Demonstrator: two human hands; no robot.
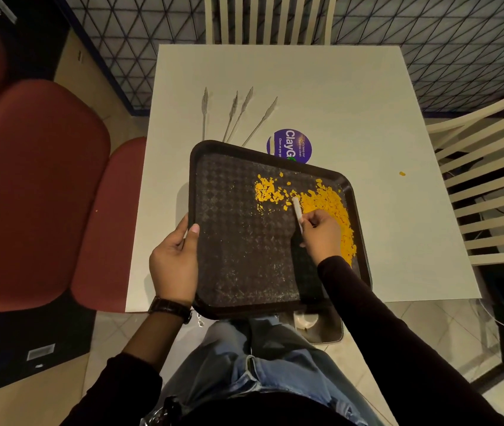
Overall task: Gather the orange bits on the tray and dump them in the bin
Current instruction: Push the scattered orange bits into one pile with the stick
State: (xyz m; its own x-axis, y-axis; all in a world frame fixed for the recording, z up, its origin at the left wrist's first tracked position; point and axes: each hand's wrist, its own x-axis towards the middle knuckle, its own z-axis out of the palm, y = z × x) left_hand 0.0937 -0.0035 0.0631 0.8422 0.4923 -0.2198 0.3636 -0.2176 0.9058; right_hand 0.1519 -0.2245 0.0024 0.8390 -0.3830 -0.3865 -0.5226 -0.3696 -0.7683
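From the head camera I look down on a dark tray (238,241) resting on a white table (352,96), its near edge overhanging toward my lap. My left hand (174,265) grips the tray's left rim, thumb curled over the top of the edge and fingers underneath, a dark watch (169,307) on that wrist. My right hand (321,233) sits over the right half of the tray, fingers pinched together around a small white scraper (297,210) that angles up and away from me, its tip among the orange bits (326,204).

The bits lie in the tray's far-right area. The larger heap runs along the right wall, from just beyond my right hand down past its outer side, partly hidden by the wrist. A smaller patch lies to the left of the scraper tip, well apart from my left hand. One stray orange piece (402,173) sits on the bare table to the right of the tray.

Beyond the tray, a round purple sticker (290,144) is partly covered by the tray's far rim, and several thin clear skewer-like sticks (235,115) lie fanned on the table.
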